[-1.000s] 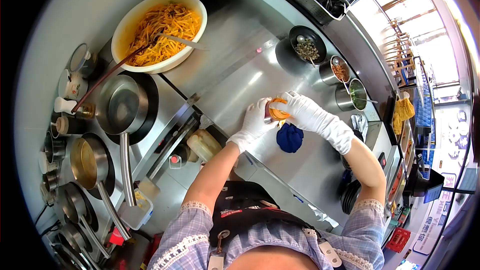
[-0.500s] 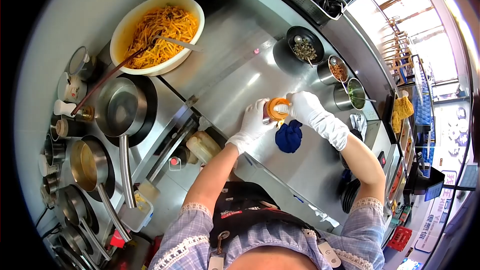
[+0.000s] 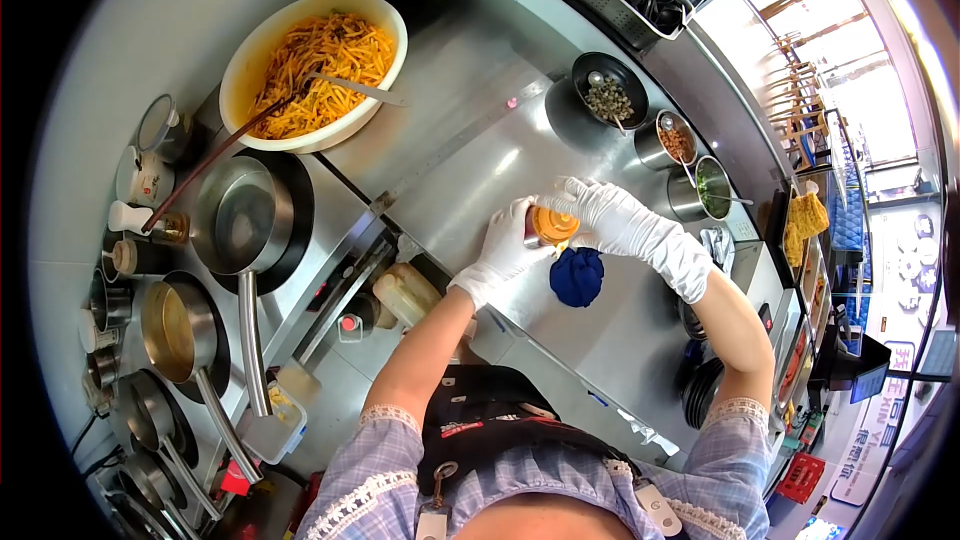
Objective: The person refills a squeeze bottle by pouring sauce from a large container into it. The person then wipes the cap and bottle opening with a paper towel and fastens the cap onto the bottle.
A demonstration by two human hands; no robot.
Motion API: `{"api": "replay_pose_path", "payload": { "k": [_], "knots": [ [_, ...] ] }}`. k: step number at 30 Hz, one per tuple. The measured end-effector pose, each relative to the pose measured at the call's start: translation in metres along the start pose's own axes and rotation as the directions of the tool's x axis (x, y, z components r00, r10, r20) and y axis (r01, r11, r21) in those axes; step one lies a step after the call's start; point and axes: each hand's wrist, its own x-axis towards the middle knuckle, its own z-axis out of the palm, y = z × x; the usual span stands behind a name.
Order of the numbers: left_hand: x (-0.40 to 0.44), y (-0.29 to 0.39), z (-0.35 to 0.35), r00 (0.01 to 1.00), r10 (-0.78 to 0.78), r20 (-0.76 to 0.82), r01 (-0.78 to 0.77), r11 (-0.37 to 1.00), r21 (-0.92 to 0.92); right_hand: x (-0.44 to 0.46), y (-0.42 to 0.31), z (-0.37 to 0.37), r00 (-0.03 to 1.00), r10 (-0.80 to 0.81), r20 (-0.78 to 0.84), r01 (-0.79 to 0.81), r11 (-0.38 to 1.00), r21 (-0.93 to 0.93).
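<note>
I hold a small jar with an orange lid (image 3: 553, 226) over the steel counter, its top facing up toward me. My left hand (image 3: 503, 248), in a white glove, is closed around the jar's left side and hides much of its body. My right hand (image 3: 622, 220), gloved too, has its fingers curled about the right and far edge of the lid. Just below the jar, a crumpled dark blue cloth (image 3: 577, 278) lies on the counter.
Beyond my left hand stands a large white bowl (image 3: 232, 90) of orange shredded food, with tongs and chopsticks. Pans with long handles (image 3: 254, 340) line the stove at left. A black bowl (image 3: 640, 90) and steel pots (image 3: 686, 198) of toppings edge the counter's right side.
My right hand has shifted from across the top of the lid to its right and far edge, so more of the lid shows. My left hand keeps its hold on the jar.
</note>
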Motion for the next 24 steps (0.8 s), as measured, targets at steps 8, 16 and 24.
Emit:
{"api": "replay_pose_path", "payload": {
  "k": [8, 16, 24],
  "knots": [
    [0.014, 0.022, -0.002, 0.999, 0.044, -0.025, -0.047, 0.988, -0.144, 0.011, -0.003, 0.012, 0.996, 0.074, 0.04, -0.074, 0.997, 0.007],
    [0.018, 0.021, 0.001, 0.994, 0.08, -0.071, -0.093, 0.974, -0.206, 0.004, 0.008, 0.011, 0.998, 0.041, 0.047, -0.043, 0.999, 0.026],
    [0.015, 0.031, 0.002, 0.978, 0.097, -0.187, -0.127, 0.98, -0.153, 0.008, 0.002, 0.013, 0.999, -0.049, 0.002, 0.048, 0.992, -0.113]
  ]
}}
